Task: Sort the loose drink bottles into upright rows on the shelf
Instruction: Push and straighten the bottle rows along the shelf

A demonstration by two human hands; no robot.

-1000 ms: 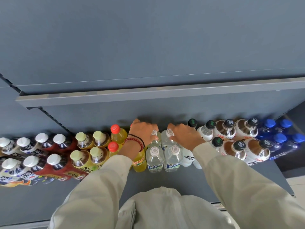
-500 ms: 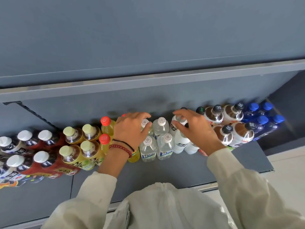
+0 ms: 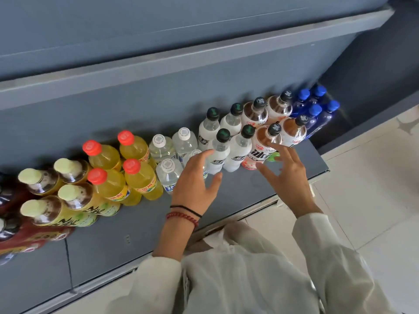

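L hand (image 3: pixel 195 180) noted wide, fingers spread, nothing held; forefinger lies against front white bottle (image 3: pixel 221 152), contact not resolvable. R hand (image 3: pixel 289 177) likewise wide & empty, fingertips close to label of front peach bottle (image 3: pixel 265 148). All bottles in view are stood upright on shelf (image 3: pixel 247 191), grouped by kind approx two deep toward the back wall: blue bottles (image 3: pixel 317 109) at far R, then peach, white, clear water bottles (image 3: pixel 169 171), yellow bottles (image 3: pixel 138 177), tea bottles (image 3: pixel 74 198) w/ pale caps; far-L group is blurred. Handling, judged: bottles appear full, so weighty for their size; plastic walls smooth, likely slick, and give a little if squeezed. Narrow bases + tight packing mean a nudge could topple neighbours. Hold is best taken at shoulder just under cap, or round the labelled waist where front row allows. Sorting is judged near complete; only small squaring-up of white/peach rows prob. remains.
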